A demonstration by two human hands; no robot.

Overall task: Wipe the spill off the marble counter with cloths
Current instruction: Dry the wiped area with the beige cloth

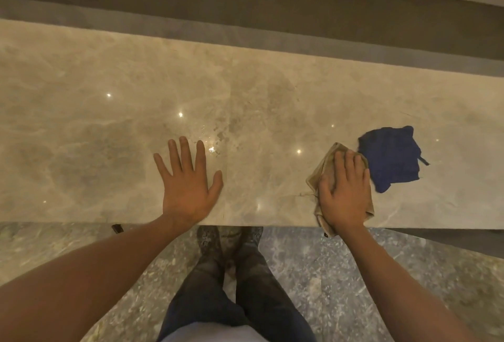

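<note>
A beige marble counter [95, 91] runs across the view. A wet patch of spill [218, 134] glistens just beyond the fingertips of my left hand [188, 183], which lies flat on the marble with fingers spread and nothing in it. My right hand [345, 191] presses down on a tan cloth [317, 175] near the counter's front edge; the cloth's lower corner hangs over the edge. A dark blue cloth [392, 159] lies crumpled on the marble, touching the tan cloth's far right side.
A dark recessed ledge [245, 9] runs behind the counter. The counter's front edge crosses below my wrists. Below it lies a mottled stone floor [354, 287], where my legs and shoes [231, 241] stand. A small dark object [117, 228] sits at the edge on the left.
</note>
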